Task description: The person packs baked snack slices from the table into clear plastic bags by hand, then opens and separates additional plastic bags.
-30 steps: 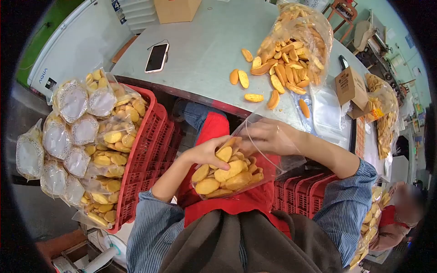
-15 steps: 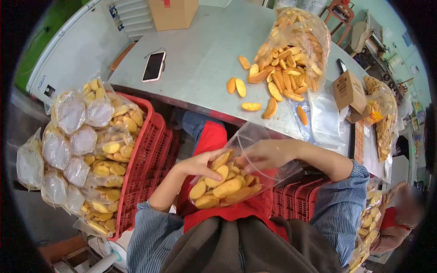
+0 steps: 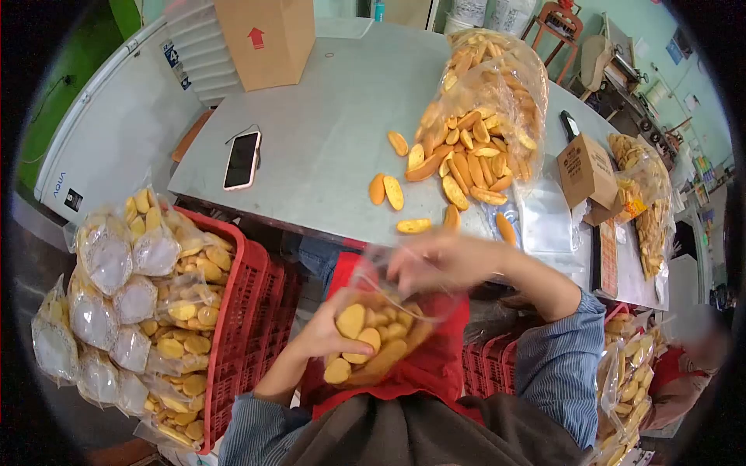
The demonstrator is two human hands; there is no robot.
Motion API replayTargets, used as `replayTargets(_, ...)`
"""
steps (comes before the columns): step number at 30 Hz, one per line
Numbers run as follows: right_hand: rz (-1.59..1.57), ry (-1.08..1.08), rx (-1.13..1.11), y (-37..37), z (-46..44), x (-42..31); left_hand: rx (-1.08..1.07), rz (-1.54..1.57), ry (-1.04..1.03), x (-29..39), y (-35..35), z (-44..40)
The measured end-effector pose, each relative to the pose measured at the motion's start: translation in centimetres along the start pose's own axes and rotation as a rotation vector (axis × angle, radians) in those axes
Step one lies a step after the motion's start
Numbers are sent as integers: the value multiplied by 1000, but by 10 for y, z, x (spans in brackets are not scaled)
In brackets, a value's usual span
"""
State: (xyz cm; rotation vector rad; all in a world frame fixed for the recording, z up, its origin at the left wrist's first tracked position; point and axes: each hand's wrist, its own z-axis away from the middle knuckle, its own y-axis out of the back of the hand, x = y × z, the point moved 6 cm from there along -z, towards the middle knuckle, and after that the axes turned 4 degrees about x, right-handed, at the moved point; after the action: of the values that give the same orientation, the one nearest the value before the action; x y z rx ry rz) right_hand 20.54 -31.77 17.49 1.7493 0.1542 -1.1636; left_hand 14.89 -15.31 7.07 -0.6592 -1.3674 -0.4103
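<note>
My left hand [image 3: 325, 332] grips the side of a clear plastic bag [image 3: 388, 330] partly filled with yellow oval bread slices, over my red apron. Over the bag's mouth, my right hand [image 3: 443, 262] is smeared by motion with its fingers bent down; what it holds, if anything, cannot be made out. On the table's near side, loose slices [image 3: 413, 225] lie just beyond my right hand. A large open bag of slices [image 3: 497, 101] rests behind them, spilling a pile toward me.
Red crates [image 3: 233, 326] at left hold filled bags [image 3: 109, 256]. The grey table [image 3: 326, 132] bears a phone [image 3: 242, 161], a tall carton [image 3: 268, 39], a small carton [image 3: 587, 171] and flat clear bags [image 3: 548, 217]. A person [image 3: 688, 373] is at the far right.
The view has shifted, so the table sits lower in the frame. My right hand has risen from beside the slices to above the bag's mouth. My left hand still holds the bag, now more upright.
</note>
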Motion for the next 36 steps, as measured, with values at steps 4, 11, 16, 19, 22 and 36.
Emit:
replayTargets(4,244,-259,742,127,2,140,450,-31,-186,-29,50,5)
replayTargets(11,973,-589,920,180,72,318,466,36,-220,-34,57,6)
replayTargets(16,-41,-639,1299,182,94,346,462,191,-164,-31,63,2)
replayTargets(19,-715,-522,1015,149,80,271,430,196,-116,-41,67,-2)
replayTargets(22,-803,-476,855,127,73,200,374,186,-113,-35,61,-12)
replayTargets(36,186,-91,-298,-1,-10,24,-26,14,-8,-37,35,-31)
